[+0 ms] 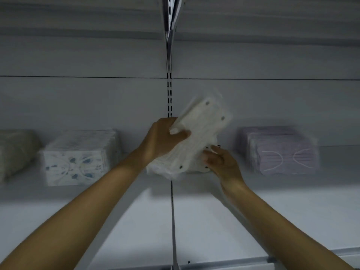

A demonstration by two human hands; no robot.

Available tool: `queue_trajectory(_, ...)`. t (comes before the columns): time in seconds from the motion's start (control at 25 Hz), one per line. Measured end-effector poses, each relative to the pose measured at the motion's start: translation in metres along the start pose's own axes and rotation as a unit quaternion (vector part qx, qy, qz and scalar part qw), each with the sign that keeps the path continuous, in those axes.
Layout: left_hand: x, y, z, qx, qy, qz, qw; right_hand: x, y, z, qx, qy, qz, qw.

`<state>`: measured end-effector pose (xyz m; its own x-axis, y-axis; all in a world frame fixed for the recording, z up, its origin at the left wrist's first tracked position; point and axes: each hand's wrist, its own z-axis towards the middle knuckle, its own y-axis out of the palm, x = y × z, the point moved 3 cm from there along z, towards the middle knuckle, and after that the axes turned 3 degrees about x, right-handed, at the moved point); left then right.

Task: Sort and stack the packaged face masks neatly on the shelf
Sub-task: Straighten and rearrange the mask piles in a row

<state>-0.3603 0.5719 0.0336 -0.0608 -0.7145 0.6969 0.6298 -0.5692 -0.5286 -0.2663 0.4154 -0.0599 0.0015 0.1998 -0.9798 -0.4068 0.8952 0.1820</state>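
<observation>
Pale grey back panels (78,104) close the shelving bay, split by a slotted metal upright (169,98) that runs from 12 o'clock down behind the hands; below it a white shelf (272,211) spreads toward 6 o'clock.

At the middle of the view a white mask pack (202,129), wrapped in clear film, is held up off the shelf in front of the upright; it is tilted, with its far end toward 1 o'clock and its near end toward 7 o'clock; motion blur softens its edges. The left hand (161,141) comes in from 8 o'clock and grips the pack on its left side; its fingers are clamped on it, with the thumb (181,133) laid across the top face. The right hand (222,162) comes in from 4 o'clock and meets the pack's lower right end; its fingers (207,155) are bent and touch the wrapper, but blur hides whether they pinch it. Something white shows just under the pack at 6 o'clock, too blurred to name.

At 9 o'clock of the held pack, well apart from it, a stack of blue-patterned mask packs (78,158) stands on the shelf; farther out at 9 o'clock lies a pale greenish bundle (13,151), cut by the frame edge; at 3 o'clock sits a stack of lilac mask packs (282,151), also apart from the hands.
</observation>
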Motion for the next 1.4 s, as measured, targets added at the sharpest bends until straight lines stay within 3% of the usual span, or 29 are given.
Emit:
queue_trajectory(0.04, -0.001, 0.005, -0.005, 0.043, -0.055, -0.136, 0.988, 0.002, 0.009, -0.009, -0.030, 0.021, 0.031, 0.999)
queue_trajectory(0.08, -0.004, 0.013, -0.009, 0.068, -0.114, -0.289, 0.948, 0.005, 0.017, -0.019, -0.054, 0.043, 0.068, 0.995)
queue_trajectory(0.16, -0.016, 0.035, -0.019, 0.068, -0.179, -0.539, 0.820, 0.009, 0.029, -0.030, -0.075, 0.073, 0.169, 0.980)
queue_trajectory(0.2, -0.024, 0.042, -0.024, 0.061, -0.180, -0.594, 0.781, 0.010, 0.030, -0.029, -0.069, 0.078, 0.206, 0.973)
queue_trajectory(0.24, -0.031, 0.045, -0.028, 0.058, -0.174, -0.612, 0.769, 0.012, 0.026, -0.023, -0.046, 0.077, 0.217, 0.972)
queue_trajectory(0.32, -0.051, 0.034, -0.034, 0.086, -0.188, -0.591, 0.780, 0.011, 0.007, -0.004, 0.026, 0.048, 0.132, 0.990)
queue_trajectory(0.4, -0.075, 0.011, -0.037, 0.132, -0.212, -0.479, 0.842, 0.004, -0.017, 0.017, 0.081, -0.007, -0.006, 0.997)
queue_trajectory(0.52, -0.098, -0.004, -0.045, 0.099, -0.220, -0.263, 0.934, -0.003, -0.033, 0.034, 0.091, -0.086, -0.185, 0.975)
queue_trajectory(0.6, -0.106, 0.002, -0.053, 0.109, -0.189, -0.162, 0.962, 0.006, -0.031, 0.037, 0.092, -0.136, -0.274, 0.948)
queue_trajectory(0.76, -0.115, 0.016, -0.061, 0.160, -0.188, -0.097, 0.964, 0.028, -0.029, 0.032, 0.102, -0.132, -0.256, 0.952)
queue_trajectory(0.88, -0.124, 0.035, -0.052, 0.095, -0.241, -0.167, 0.951, 0.031, -0.024, 0.030, 0.046, -0.094, -0.300, 0.948)
queue_trajectory(0.96, -0.126, 0.045, -0.051, 0.068, -0.227, -0.133, 0.962, 0.032, -0.023, 0.030, 0.047, -0.102, -0.318, 0.942)
queue_trajectory(1.16, -0.126, 0.033, -0.040, 0.114, -0.143, 0.012, 0.983, 0.027, -0.024, 0.036, 0.098, -0.174, -0.340, 0.919)
queue_trajectory(1.4, -0.127, 0.031, -0.048, 0.054, -0.191, -0.098, 0.975, 0.030, -0.024, 0.037, 0.092, -0.146, -0.312, 0.934)
